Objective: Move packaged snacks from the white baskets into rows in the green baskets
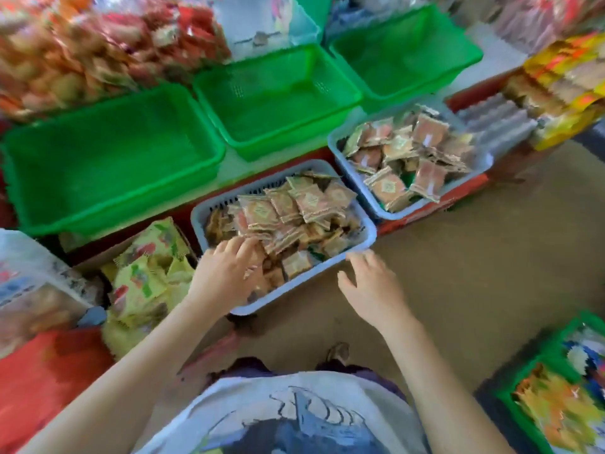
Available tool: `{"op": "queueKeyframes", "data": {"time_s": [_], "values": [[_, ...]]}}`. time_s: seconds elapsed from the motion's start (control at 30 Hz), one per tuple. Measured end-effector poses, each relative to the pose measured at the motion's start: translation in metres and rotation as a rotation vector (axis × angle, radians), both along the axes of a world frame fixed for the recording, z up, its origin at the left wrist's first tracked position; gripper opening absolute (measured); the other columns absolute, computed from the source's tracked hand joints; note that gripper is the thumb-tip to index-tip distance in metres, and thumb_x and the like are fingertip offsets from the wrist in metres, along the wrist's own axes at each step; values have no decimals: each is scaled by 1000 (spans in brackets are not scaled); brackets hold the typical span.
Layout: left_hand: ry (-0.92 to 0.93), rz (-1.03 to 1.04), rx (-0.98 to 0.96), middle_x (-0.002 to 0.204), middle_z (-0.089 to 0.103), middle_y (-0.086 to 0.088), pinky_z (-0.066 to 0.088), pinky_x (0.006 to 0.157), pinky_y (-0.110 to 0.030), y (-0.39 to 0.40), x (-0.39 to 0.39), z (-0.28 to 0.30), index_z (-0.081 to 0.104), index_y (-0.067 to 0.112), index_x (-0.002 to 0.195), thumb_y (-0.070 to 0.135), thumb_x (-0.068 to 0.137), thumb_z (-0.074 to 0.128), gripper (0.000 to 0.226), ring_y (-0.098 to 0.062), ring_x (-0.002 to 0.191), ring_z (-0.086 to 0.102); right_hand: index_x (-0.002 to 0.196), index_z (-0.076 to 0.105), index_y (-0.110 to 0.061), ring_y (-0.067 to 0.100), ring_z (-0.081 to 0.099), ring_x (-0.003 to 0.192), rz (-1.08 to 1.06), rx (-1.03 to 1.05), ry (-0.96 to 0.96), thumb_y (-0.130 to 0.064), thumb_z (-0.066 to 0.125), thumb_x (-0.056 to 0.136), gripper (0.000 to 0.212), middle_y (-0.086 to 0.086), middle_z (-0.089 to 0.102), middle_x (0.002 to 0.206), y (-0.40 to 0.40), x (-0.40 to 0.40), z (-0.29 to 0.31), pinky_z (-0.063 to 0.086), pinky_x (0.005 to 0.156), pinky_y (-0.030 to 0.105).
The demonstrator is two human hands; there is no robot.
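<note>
Two white baskets hold piles of small brown and orange snack packets: the near basket [355, 253] in front of me and a second basket [337, 142] to its upper right. Behind them stand three green baskets with nothing in them: left [108, 152], middle [278, 93], right [406, 54]. My left hand [226, 276] reaches into the near white basket, its fingers curled among the snack packets [284, 208]; whether it grips one is unclear. My right hand [370, 286] hovers just outside that basket's front rim, fingers spread, holding nothing.
A box of yellow-green packets [144, 273] sits left of the near basket. Big bags of orange snacks [82, 50] pile at the back left. Stacked packets [563, 93] fill the right side. A green crate of colourful bags [556, 394] stands on the brown floor [474, 257] at lower right.
</note>
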State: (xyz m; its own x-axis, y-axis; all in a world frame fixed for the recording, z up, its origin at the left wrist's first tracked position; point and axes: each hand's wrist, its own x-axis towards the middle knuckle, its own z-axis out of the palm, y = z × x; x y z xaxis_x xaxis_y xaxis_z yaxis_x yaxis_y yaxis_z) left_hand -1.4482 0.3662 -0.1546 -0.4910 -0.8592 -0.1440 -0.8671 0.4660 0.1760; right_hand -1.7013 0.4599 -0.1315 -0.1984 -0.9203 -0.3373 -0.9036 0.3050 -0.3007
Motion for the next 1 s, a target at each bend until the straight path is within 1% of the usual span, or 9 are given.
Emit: {"op": "queueKeyframes", "data": {"time_s": [0.13,0.23,0.43,0.53,0.6,0.67,0.73,0.87,1.0], "values": [[66,250,128,136,56,-9,53,86,-45,-2,-21,0,47,14,145,38,96,57,55,-32,118,57,139,44,-17,25,52,115,226,82,18,-38,39,106,40,6,48,134,-71,-42,-6,46,79,35],[168,483,185,134,55,-9,49,90,-42,-5,-29,-2,45,14,147,38,96,59,57,-30,119,55,140,44,-16,28,51,115,333,107,-4,-37,39,106,40,8,46,135,-118,-38,-14,47,81,39],[298,658,324,140,48,-5,47,95,-39,-35,-17,-42,39,20,149,37,98,56,57,-26,125,49,149,34,-20,26,50,114,552,135,-21,-35,43,105,47,7,40,141,-191,25,-37,41,77,34],[368,706,388,149,42,-2,46,95,-37,-68,-13,-57,31,23,153,37,98,52,61,-22,126,49,153,25,-25,28,41,133,602,124,3,-33,55,99,62,8,32,152,-217,51,-58,49,96,44],[439,740,466,152,41,0,48,97,-38,-88,-15,-66,28,26,154,39,98,54,64,-19,126,51,158,15,-28,31,18,151,614,162,39,-38,63,95,80,7,17,164,-231,62,-73,31,118,50],[544,829,562,144,48,2,55,87,-37,-102,-17,-77,27,29,153,41,97,59,66,-16,105,62,159,4,-32,28,3,155,650,215,85,-44,70,90,97,5,5,168,-244,70,-88,14,123,51],[646,930,634,125,51,7,55,70,-31,-113,-21,-84,30,28,152,39,95,63,67,-9,86,61,159,1,-33,25,0,155,672,266,118,-48,75,84,107,3,7,169,-252,72,-102,10,122,53],[714,1046,653,116,52,9,42,79,-25,-127,-21,-96,46,22,143,35,90,72,61,-10,102,53,159,11,-29,22,4,155,678,289,76,-49,76,81,104,-2,21,166,-263,63,-115,9,121,54],[884,1184,795,121,64,2,56,82,-28,-131,-19,-95,56,20,133,33,87,77,53,-13,96,66,151,38,-26,22,16,152,613,281,-114,-37,69,88,71,0,41,156,-272,51,-107,13,121,51]]}}
